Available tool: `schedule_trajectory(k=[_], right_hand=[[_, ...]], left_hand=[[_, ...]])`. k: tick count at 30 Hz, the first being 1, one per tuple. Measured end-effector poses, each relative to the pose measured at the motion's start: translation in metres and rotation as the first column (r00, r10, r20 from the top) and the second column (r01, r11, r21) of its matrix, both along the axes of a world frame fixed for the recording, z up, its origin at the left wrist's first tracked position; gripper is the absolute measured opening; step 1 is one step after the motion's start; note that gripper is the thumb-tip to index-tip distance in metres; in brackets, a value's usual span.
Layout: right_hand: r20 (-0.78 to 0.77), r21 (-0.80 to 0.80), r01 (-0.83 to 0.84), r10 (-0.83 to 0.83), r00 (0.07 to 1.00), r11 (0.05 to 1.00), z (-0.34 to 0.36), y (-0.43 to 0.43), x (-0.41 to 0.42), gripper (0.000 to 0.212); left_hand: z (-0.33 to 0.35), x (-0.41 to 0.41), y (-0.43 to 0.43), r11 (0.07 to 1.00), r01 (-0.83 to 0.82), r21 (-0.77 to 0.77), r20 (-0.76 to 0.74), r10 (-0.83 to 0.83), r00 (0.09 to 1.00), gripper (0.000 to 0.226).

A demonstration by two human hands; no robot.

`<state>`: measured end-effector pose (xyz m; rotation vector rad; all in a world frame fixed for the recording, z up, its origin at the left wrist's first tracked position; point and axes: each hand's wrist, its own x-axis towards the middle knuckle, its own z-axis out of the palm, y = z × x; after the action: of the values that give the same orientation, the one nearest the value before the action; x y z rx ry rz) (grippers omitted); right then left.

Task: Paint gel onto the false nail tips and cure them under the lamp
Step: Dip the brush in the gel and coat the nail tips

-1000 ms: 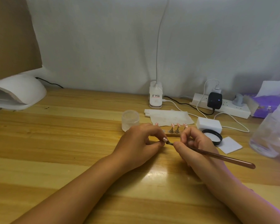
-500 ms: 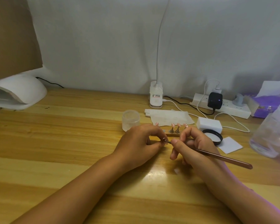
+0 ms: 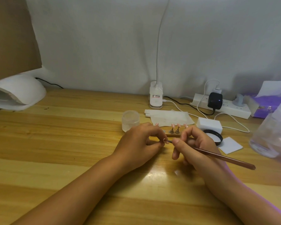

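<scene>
The nail tip (image 3: 164, 140) being worked on is a tiny pinkish piece, just left of the frame's centre, pinched between the curled thumb and forefinger of the left hand (image 3: 139, 143); its detail is too small to make out. Behind the hands, four more pink tips (image 3: 178, 125) stand upright on little pegs in a wooden holder (image 3: 173, 135). That makes five tips in view, with one brush (image 3: 224, 158), one frosted jar (image 3: 130, 120), one black lid (image 3: 212, 137) and one white curing lamp (image 3: 18, 93) at the upper left. The right hand (image 3: 196, 146) grips the slim brown brush like a pen, fingers closed round it near the front, the handle slanting toward the lower right. The brush's bristle end meets the pinched tip above the wooden table (image 3: 55, 135).
</scene>
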<state>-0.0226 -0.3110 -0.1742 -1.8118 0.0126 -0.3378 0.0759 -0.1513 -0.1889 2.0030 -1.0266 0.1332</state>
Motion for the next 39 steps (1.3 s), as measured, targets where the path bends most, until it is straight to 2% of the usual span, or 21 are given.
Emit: schedule_trajectory(k=[3, 11, 18, 23, 31, 34, 37, 39], right_hand=[[-0.026, -0.074, -0.002, 0.000, 1.000, 0.997, -0.0014, 0.0007, 0.0007, 0.013], [-0.042, -0.123, 0.092, -0.098, 0.994, 0.988, -0.0018, -0.0005, 0.0020, 0.016], [-0.001, 0.042, 0.044, -0.044, 0.999, 0.998, 0.0004, -0.0016, 0.0012, 0.011], [-0.015, -0.069, 0.015, -0.016, 1.000, 0.998, -0.0013, 0.0006, 0.0015, 0.011], [-0.025, -0.117, 0.097, -0.100, 0.995, 0.988, -0.0021, 0.0000, 0.0010, 0.014], [-0.007, -0.050, 0.128, -0.128, 0.992, 0.990, -0.0022, -0.0017, 0.0001, 0.014], [0.054, 0.083, 0.192, -0.197, 0.979, 0.978, -0.0006, -0.0004, -0.0019, 0.012], [0.115, 0.088, 0.237, -0.246, 0.963, 0.968, 0.0013, 0.0014, -0.0023, 0.009]], left_hand=[[0.0007, -0.0001, 0.0006, 1.000, 0.001, 0.001, 0.002, -0.001, 1.000, 0.014], [0.0006, 0.0010, -0.0003, 1.000, 0.005, 0.005, 0.006, -0.005, 1.000, 0.012], [0.0010, 0.0006, -0.0003, 1.000, -0.005, 0.018, 0.013, 0.005, 1.000, 0.011], [-0.0007, 0.0019, -0.0002, 1.000, 0.003, -0.003, 0.006, -0.003, 1.000, 0.015], [-0.0026, 0.0034, -0.0004, 0.999, 0.012, -0.031, -0.007, -0.012, 1.000, 0.012], [-0.0031, 0.0036, 0.0002, 0.999, 0.011, -0.048, -0.009, -0.011, 1.000, 0.016], [-0.0041, 0.0045, 0.0000, 0.999, 0.029, -0.044, -0.011, -0.029, 1.000, 0.012], [-0.0047, 0.0047, -0.0006, 0.998, 0.021, -0.055, -0.012, -0.022, 1.000, 0.012]])
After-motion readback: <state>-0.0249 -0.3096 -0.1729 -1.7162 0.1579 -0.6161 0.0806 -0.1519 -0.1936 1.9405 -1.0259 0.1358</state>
